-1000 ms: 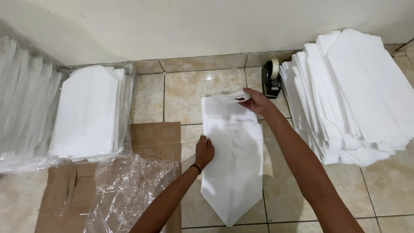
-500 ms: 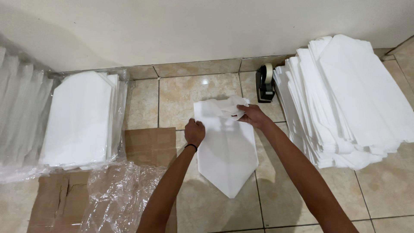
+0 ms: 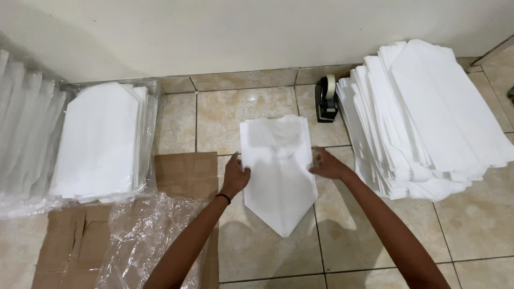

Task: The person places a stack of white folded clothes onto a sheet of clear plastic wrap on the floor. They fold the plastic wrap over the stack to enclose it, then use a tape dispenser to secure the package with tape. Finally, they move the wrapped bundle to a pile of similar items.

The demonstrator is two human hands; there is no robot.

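One white pointed sheet [image 3: 278,176] lies flat on the tiled floor [image 3: 246,251] between two hands, with one tape dispenser [image 3: 326,99] and two white stacks beyond the fingertips. The left hand [image 3: 235,176] and right hand [image 3: 327,166] press loosely spread fingers on its side edges, gripping nothing. Its point faces the wrists, its folded top away.

The light is bright and even, with soft shadows under both arms, mild glare on the floor tiles [image 3: 257,107], and slight blur.
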